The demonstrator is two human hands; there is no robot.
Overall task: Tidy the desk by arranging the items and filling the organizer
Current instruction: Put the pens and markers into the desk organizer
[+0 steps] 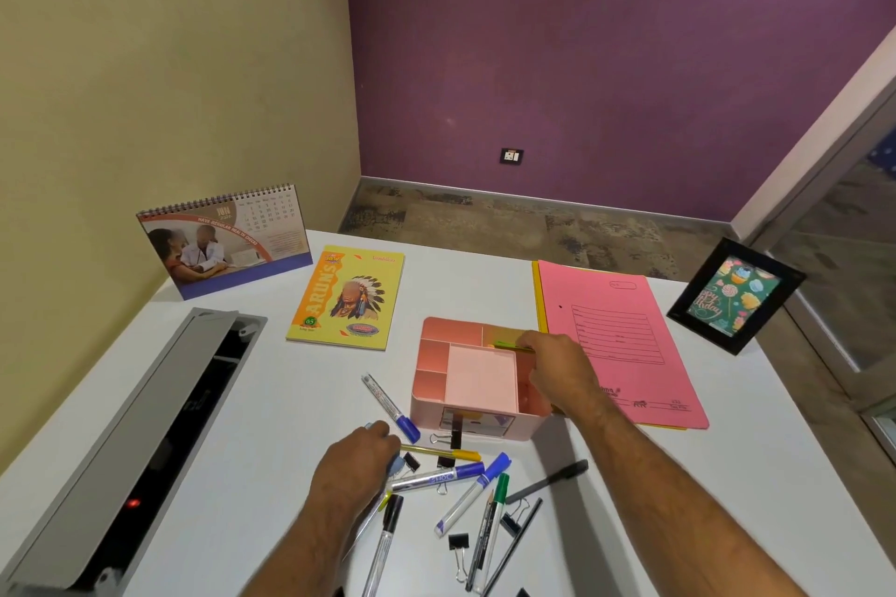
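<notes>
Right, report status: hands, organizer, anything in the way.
Right hand over pink organizer, pinching green pen above back compartment. Left hand down on loose marker pile. Nothing blocking organizer.

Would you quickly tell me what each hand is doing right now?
Left hand: closed on a small blue item.
Right hand: fingers pinching a green item over the pink organizer.

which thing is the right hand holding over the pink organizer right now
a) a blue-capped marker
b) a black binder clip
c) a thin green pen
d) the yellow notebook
c: the right hand pinches a thin green pen over the back right compartment of the pink plastic desk organizer, while markers and clips lie on the white desk.
</notes>
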